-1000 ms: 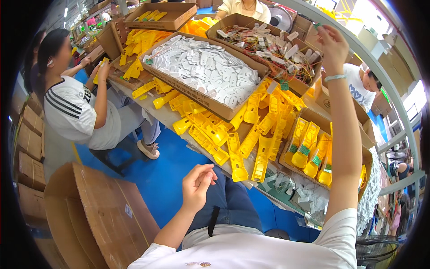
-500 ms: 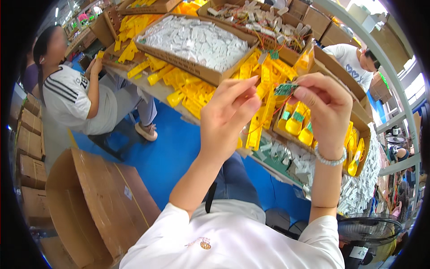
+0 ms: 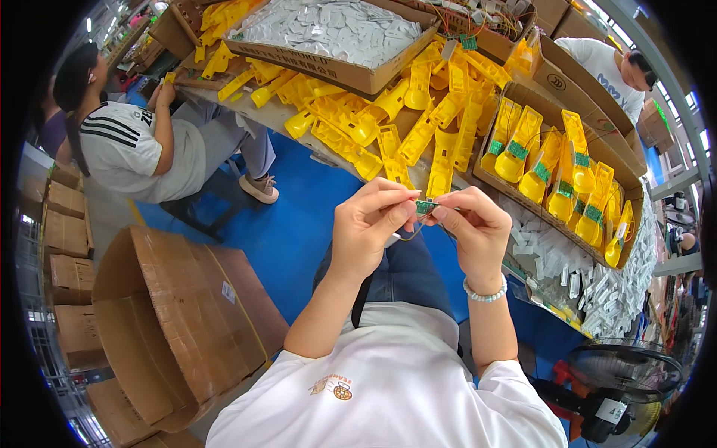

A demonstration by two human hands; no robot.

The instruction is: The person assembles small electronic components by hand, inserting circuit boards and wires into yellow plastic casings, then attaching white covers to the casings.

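Observation:
A small green circuit board (image 3: 426, 207) with thin wires hangs between my two hands, just over the table's near edge. My left hand (image 3: 362, 233) pinches its left end between thumb and fingers. The other end is gripped by my right hand (image 3: 480, 230), thumb and forefinger pressed together; a beaded bracelet circles that wrist. Beyond my fingertips, yellow plastic housings (image 3: 441, 160) lie heaped on the table. To the right, a cardboard box (image 3: 515, 198) holds several yellow housings (image 3: 547, 166) fitted with green boards.
A carton tray of white plastic pieces (image 3: 321, 30) stands at the back. More white pieces (image 3: 597, 299) are piled at right, near a black fan (image 3: 624, 381). A large open carton (image 3: 179, 321) stands at left. One person (image 3: 142, 142) sits at left; another (image 3: 605, 67) works at far right.
My right hand has come down and left with the circuit board, and my left hand has lowered and closed on it. The view has shifted, showing more of the box at right.

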